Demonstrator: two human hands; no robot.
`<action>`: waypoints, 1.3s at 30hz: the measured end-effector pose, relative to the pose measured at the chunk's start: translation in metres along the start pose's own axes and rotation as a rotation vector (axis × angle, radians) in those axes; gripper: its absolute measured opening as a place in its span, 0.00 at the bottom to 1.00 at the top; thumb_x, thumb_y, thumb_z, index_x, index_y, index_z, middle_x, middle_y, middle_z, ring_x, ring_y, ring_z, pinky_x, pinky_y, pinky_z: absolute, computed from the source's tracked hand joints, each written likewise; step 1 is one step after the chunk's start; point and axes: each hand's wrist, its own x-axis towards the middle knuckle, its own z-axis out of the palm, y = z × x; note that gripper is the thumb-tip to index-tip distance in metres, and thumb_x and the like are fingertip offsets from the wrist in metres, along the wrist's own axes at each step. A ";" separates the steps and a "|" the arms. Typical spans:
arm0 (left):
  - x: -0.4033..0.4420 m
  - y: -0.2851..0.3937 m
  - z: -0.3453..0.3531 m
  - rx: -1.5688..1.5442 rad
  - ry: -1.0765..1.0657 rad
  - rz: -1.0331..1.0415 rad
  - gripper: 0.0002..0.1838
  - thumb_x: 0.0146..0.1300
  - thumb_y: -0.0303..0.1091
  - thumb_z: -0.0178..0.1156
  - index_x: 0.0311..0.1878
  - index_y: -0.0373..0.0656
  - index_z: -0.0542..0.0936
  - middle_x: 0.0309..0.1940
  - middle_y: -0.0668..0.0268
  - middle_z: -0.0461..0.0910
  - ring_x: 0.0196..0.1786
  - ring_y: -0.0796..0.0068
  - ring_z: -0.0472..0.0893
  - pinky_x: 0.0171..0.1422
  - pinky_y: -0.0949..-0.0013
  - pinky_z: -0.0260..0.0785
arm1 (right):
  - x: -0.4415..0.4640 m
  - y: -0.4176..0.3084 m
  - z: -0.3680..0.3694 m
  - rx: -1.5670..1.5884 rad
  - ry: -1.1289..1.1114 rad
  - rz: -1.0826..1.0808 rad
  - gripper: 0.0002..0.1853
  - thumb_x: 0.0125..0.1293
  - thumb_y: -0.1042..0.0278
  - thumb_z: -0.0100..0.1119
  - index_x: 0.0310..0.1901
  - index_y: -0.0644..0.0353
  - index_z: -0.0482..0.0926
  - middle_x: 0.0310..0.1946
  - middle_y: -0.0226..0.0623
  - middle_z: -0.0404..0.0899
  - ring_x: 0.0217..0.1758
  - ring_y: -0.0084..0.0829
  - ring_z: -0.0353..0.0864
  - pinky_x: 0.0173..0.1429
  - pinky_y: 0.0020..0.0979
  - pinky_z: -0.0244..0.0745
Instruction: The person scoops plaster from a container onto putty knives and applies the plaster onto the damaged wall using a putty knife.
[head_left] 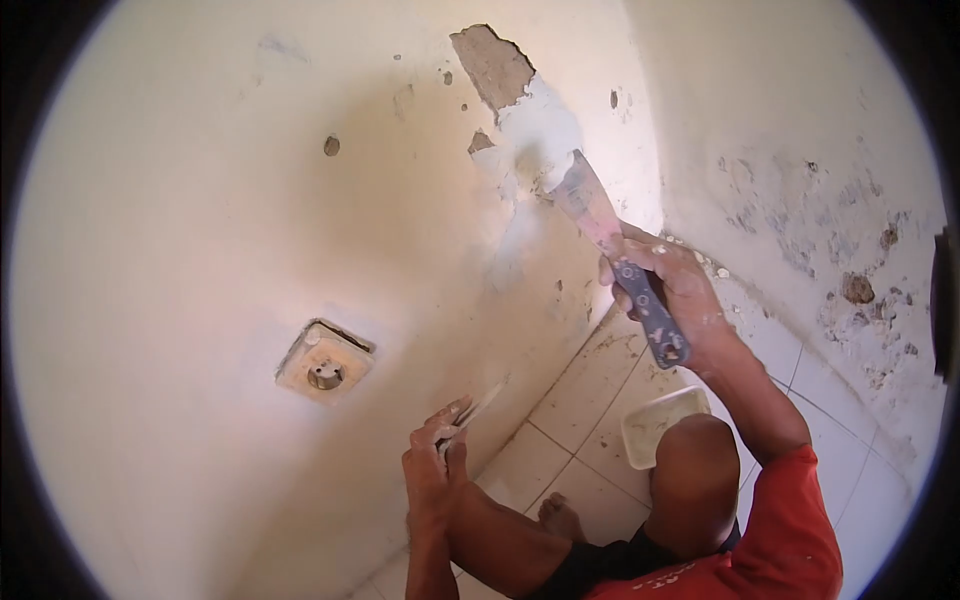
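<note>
Above shirt lettering "RT" [672, 582], right fingers [648, 256] grip a scraper [643, 300], left fingers [440, 416] a blade [486, 400].

In our right hand [685, 285] we see a putty knife [592, 208], its broad, smeared metal blade angled up-left against the white filler [540, 122], its dark, spattered handle slanting down-right. The filler lies smooth below bare brown plaster, thinning downward in pale streaks. Our left hand [432, 460] holds a thin, whitened flat tool [484, 404], tilted up-right, nearly edge-on.
</note>
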 end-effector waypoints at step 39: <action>-0.019 -0.033 -0.025 -0.062 -0.074 -0.113 0.12 0.65 0.21 0.59 0.47 0.41 0.67 0.51 0.49 0.84 0.49 0.62 0.84 0.54 0.65 0.75 | 0.103 0.023 0.102 -0.679 0.159 -0.513 0.37 0.72 0.62 0.58 0.74 0.74 0.55 0.33 0.37 0.75 0.28 0.21 0.72 0.30 0.29 0.73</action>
